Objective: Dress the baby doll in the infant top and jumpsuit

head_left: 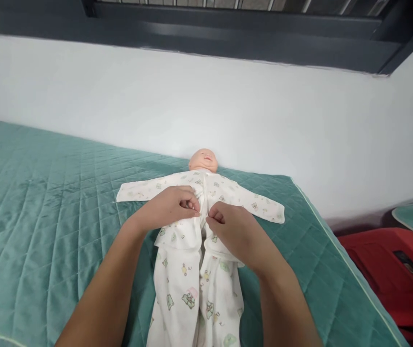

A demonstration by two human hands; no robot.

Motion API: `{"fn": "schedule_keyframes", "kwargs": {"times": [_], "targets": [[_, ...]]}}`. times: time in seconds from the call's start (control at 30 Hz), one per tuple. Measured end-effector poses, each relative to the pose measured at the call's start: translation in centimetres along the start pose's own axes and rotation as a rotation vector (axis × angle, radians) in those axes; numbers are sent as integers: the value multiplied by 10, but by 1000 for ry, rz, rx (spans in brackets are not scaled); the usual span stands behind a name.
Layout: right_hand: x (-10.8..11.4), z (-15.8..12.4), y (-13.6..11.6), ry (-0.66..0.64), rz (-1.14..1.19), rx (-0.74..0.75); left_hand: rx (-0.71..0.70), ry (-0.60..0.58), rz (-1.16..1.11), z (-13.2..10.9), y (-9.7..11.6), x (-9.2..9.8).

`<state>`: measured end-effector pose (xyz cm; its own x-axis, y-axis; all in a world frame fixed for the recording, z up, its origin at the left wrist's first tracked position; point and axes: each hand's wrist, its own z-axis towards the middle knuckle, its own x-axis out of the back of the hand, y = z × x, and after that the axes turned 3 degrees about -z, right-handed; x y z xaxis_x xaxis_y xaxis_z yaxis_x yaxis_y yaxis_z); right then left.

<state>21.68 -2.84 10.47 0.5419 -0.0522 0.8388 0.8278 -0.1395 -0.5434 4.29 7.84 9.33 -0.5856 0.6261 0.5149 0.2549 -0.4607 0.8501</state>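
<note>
A baby doll (203,160) lies on its back, head toward the wall, with its sleeves spread to both sides. It wears a white printed shirt (166,182) that parts down the front below the chest, and white printed trousers (177,289). At the shirt's front opening, my left hand (175,205) pinches the left edge between thumb and fingers. Just across from it, my right hand (233,226) pinches the right edge. The two fingertips are a small gap apart. Whether a fastener sits under my fingers is too small to tell.
A green quilted cover (65,202) spreads beneath the doll, with its edge sloping down on the right. Behind stands a white wall (206,101) below a dark window frame (206,36). A red plastic object (391,274) is beside the bed at the right.
</note>
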Motion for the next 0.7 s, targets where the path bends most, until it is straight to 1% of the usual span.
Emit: {"fn": "schedule_keyframes", "kwargs": {"times": [0.1, 0.17, 0.37, 0.43, 0.53, 0.7], "targets": [[1, 6, 8, -47, 184, -6, -34, 1, 22, -1, 2, 0], [3, 10, 14, -73, 313, -8, -30, -1, -14, -3, 4, 0], [1, 18, 24, -104, 727, 19, 18, -67, -295, -3, 9, -5], [-2, 20, 26, -102, 827, 27, 35, -59, -361, -1, 8, -8], [-6, 22, 28, -111, 882, 41, 60, -34, -412, 0, 4, -10], [-7, 23, 28, -140, 901, 53, 90, -5, -459, 2, 1, -9]]}}
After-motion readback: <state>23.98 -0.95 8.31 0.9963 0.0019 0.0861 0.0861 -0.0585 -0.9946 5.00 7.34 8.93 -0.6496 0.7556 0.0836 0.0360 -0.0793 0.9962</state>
